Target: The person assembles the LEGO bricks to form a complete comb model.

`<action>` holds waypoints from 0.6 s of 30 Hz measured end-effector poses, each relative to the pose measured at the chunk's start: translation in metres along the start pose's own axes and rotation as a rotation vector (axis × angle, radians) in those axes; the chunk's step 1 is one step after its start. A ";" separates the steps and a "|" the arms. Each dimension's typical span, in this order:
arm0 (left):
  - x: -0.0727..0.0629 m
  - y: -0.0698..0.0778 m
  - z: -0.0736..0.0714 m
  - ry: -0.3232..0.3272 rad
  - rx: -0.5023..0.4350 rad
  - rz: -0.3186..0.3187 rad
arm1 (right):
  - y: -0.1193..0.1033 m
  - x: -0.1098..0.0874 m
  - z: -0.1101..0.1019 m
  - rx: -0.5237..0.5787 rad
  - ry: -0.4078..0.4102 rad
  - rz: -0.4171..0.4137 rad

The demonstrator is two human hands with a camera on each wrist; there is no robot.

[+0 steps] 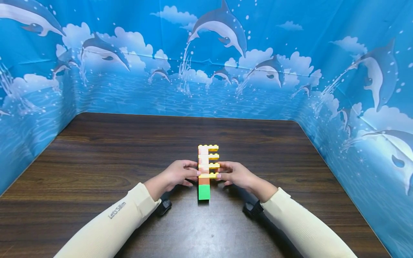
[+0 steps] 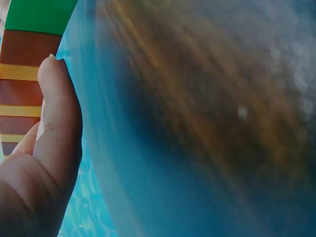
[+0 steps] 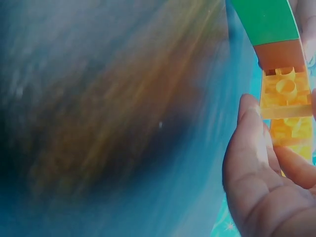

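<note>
A tower of toy building blocks (image 1: 204,181) stands in the middle of the head view. Its lowest block is green (image 1: 204,192); brown-orange blocks (image 2: 27,48) and thin yellow bricks alternate above it. The yellow bricks (image 1: 214,156) jut out to the right, their hollow undersides showing in the right wrist view. From the left, my left hand (image 1: 176,174) grips the tower, thumb at the lowest yellow brick. My right hand (image 1: 238,175) holds the jutting ends of the lower yellow bricks between thumb and fingers. The tower partly hides the fingertips.
A dark wood-grain table (image 1: 113,150) lies under the hands. Blue curtains (image 1: 135,96) printed with dolphins hang along its back and sides. Dark wrist-worn devices (image 1: 164,207) sit below both cream sleeves (image 1: 129,211).
</note>
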State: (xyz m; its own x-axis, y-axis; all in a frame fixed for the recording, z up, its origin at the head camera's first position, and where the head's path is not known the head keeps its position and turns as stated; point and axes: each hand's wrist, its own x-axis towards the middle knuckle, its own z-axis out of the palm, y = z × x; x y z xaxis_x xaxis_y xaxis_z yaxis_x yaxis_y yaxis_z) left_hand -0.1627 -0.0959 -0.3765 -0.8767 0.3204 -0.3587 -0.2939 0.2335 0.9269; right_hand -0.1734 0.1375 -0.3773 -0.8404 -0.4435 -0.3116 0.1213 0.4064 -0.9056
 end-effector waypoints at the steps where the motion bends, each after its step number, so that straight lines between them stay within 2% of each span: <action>1: 0.001 0.000 0.000 0.003 0.000 -0.004 | 0.000 0.000 0.000 -0.009 0.002 -0.001; 11: 0.008 0.003 0.000 -0.031 0.028 -0.042 | 0.002 0.006 -0.002 -0.053 0.007 0.022; 18: 0.013 0.000 0.001 -0.020 0.050 -0.058 | 0.003 0.009 -0.002 -0.090 -0.013 0.025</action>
State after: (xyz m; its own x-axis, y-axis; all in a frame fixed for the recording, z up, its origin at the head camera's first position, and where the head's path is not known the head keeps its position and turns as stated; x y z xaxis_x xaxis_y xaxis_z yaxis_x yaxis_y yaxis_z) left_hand -0.1739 -0.0911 -0.3818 -0.8511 0.3230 -0.4139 -0.3238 0.2976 0.8981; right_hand -0.1819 0.1367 -0.3824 -0.8307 -0.4423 -0.3381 0.0939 0.4873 -0.8682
